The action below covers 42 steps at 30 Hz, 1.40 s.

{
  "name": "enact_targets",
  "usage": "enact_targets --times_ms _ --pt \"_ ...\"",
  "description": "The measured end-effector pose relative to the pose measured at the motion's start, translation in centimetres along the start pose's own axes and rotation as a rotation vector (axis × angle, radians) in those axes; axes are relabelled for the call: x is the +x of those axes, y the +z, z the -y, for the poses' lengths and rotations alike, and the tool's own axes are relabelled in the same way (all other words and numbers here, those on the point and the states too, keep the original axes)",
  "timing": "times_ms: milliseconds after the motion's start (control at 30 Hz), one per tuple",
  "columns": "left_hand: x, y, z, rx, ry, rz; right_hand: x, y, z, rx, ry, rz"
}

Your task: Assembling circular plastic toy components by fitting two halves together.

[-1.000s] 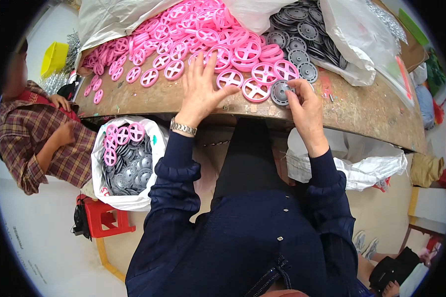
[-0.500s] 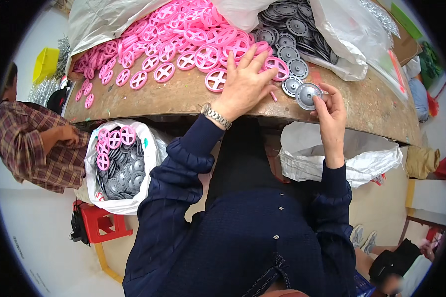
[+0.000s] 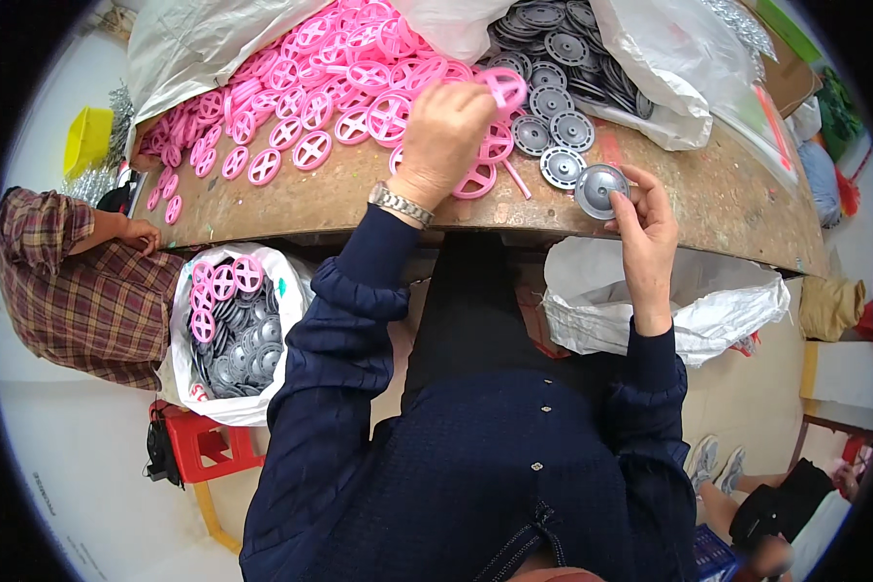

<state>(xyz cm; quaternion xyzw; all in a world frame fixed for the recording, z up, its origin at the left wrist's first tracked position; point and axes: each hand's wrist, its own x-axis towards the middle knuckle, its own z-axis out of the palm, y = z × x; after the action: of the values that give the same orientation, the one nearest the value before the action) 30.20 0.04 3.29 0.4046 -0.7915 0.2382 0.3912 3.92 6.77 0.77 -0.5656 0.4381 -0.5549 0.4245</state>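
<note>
My left hand [image 3: 444, 136], a metal watch at its wrist, is raised over the front of a heap of pink spoked wheels [image 3: 291, 73]. Its closed fingers hold one pink wheel [image 3: 510, 89] by the edge, slightly blurred. A grey round disc [image 3: 599, 194] with a domed centre is pinched between thumb and fingers of my right hand [image 3: 647, 215], above the table's front edge. Just left of that disc lie several loose grey discs [image 3: 563, 167] with slotted rims. A short pink stick [image 3: 517, 179] rests beside the nearest pink wheels.
More grey discs [image 3: 616, 73] spill from a white sack [image 3: 664, 107] on the wooden table [image 3: 737, 194]. Below the edge stand a white bag [image 3: 296, 291] of grey discs and pink wheels, and another white bag [image 3: 694, 320]. A person in a plaid shirt [image 3: 87, 301] is at left, near a red stool [image 3: 202, 446].
My left hand has closed on a pink wheel and lifted it from the heap's front. My right hand stays nearly in place with its grey disc. The person at left has shifted.
</note>
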Motion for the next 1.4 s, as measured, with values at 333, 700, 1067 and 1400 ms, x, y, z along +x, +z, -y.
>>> enact_targets --times_ms 333,700,1067,1400 --pt "-0.3 -1.3 -1.7 0.054 -0.111 0.04 0.2 -0.3 -0.1 0.056 0.01 0.015" --pt "-1.1 2.2 -8.4 -0.057 -0.035 0.317 -0.1 -1.7 -0.3 -0.005 -0.028 -0.031" --pt "-1.6 -0.8 -6.6 -0.002 -0.184 0.178 -0.3 -2.5 -0.8 0.042 -0.005 -0.038" --pt "-3.7 -1.1 -3.6 0.035 -0.17 0.187 -0.6 -1.4 -0.2 0.054 0.029 0.028"
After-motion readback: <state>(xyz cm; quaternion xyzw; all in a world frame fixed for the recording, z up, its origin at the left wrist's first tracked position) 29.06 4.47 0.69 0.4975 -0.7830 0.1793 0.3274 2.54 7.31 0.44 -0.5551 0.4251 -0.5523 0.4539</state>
